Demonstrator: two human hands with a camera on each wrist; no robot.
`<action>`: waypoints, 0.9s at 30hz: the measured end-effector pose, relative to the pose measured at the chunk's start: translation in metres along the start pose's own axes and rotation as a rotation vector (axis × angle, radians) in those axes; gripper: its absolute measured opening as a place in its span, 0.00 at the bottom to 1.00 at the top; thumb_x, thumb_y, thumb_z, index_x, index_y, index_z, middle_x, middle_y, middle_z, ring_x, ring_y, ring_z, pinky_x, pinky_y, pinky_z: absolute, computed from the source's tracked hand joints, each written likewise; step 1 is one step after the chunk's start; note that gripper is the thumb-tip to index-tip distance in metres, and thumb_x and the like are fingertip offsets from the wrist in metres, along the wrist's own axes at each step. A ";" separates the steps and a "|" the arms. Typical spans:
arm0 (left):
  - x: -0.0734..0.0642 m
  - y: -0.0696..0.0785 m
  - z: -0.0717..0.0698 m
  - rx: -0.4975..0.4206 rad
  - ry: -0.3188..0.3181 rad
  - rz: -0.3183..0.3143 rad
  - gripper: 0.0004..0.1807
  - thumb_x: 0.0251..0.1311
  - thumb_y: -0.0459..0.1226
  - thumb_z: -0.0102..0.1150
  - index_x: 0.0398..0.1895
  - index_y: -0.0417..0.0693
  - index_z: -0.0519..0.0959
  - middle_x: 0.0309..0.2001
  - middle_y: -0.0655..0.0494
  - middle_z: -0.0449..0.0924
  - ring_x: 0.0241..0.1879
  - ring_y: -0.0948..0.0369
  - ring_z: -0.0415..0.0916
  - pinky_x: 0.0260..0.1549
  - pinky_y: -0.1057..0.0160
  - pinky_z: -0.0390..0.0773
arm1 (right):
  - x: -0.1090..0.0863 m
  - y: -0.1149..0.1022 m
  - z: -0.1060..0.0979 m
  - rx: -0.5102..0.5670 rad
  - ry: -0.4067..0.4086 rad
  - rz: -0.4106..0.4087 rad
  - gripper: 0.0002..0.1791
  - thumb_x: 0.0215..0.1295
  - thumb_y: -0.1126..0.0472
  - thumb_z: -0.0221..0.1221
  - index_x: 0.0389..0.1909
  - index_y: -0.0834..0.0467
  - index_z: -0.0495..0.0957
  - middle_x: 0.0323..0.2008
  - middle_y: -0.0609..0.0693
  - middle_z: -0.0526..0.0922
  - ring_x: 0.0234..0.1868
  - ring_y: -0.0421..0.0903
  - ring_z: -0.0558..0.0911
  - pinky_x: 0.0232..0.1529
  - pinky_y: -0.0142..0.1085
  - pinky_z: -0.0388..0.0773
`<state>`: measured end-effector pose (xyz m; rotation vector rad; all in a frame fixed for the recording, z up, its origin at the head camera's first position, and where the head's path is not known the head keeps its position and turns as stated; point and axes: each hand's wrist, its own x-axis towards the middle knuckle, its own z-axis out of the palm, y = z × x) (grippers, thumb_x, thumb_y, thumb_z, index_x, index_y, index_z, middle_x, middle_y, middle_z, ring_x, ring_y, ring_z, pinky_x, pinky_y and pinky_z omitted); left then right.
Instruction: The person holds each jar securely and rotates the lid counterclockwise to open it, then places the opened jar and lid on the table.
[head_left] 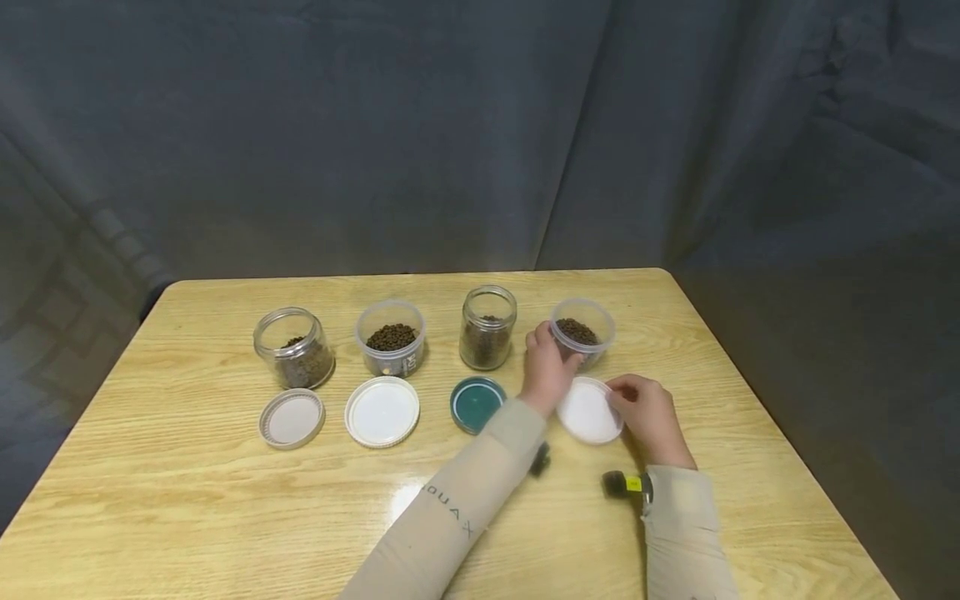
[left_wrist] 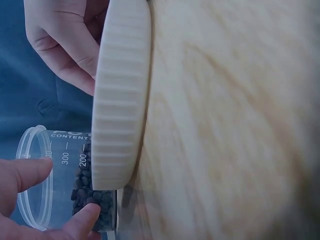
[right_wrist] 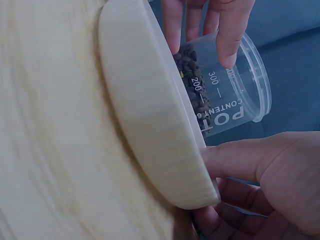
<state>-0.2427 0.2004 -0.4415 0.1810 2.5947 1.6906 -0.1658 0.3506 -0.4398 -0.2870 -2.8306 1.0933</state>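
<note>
At the right end of the row, my left hand point(head_left: 547, 367) holds a clear plastic pot point(head_left: 597, 353) partly filled with dark brown pellets point(head_left: 576, 331). In the right wrist view its thumb and fingers span the pot's side, which carries printed volume marks. My right hand point(head_left: 651, 417) pinches the right edge of a white ribbed lid point(head_left: 588, 414) just in front of the pot, thumb on top and fingers at the underside. That lid lies at the tabletop, inner face up, and hides the pot's lower part in the left wrist view point(left_wrist: 122, 100).
Left of the pot stand a tall glass jar point(head_left: 486, 346), another plastic pot point(head_left: 393, 358) and a wide glass jar point(head_left: 307, 367), all with pellets inside. Before them lie a green lid point(head_left: 477, 406), a white lid point(head_left: 382, 412) and a greyish lid point(head_left: 292, 418) on the wooden table point(head_left: 225, 517).
</note>
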 end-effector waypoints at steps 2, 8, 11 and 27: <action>0.001 -0.001 0.000 0.003 0.001 -0.001 0.42 0.62 0.39 0.69 0.74 0.38 0.59 0.66 0.38 0.65 0.65 0.44 0.69 0.68 0.51 0.70 | 0.001 0.001 0.001 0.007 -0.003 0.004 0.10 0.69 0.70 0.58 0.46 0.70 0.83 0.42 0.65 0.85 0.44 0.57 0.82 0.44 0.46 0.84; 0.005 -0.005 -0.003 0.017 0.000 -0.011 0.43 0.62 0.40 0.69 0.75 0.38 0.57 0.67 0.37 0.64 0.65 0.43 0.69 0.67 0.49 0.71 | 0.005 0.003 0.007 0.057 -0.058 0.042 0.12 0.71 0.68 0.58 0.50 0.70 0.82 0.46 0.65 0.84 0.47 0.57 0.82 0.47 0.46 0.83; 0.005 -0.003 -0.008 0.031 -0.023 -0.025 0.45 0.63 0.40 0.68 0.76 0.37 0.55 0.68 0.35 0.63 0.65 0.41 0.68 0.67 0.47 0.71 | 0.006 0.005 0.008 0.076 -0.079 0.045 0.13 0.71 0.67 0.59 0.52 0.70 0.81 0.46 0.64 0.84 0.48 0.56 0.82 0.47 0.44 0.83; -0.050 0.017 -0.106 0.380 -0.295 0.328 0.26 0.72 0.41 0.56 0.70 0.44 0.69 0.66 0.44 0.71 0.61 0.50 0.75 0.58 0.54 0.80 | -0.010 -0.003 -0.031 -0.089 -0.100 -0.008 0.34 0.76 0.55 0.57 0.74 0.69 0.60 0.64 0.77 0.64 0.62 0.75 0.69 0.58 0.67 0.73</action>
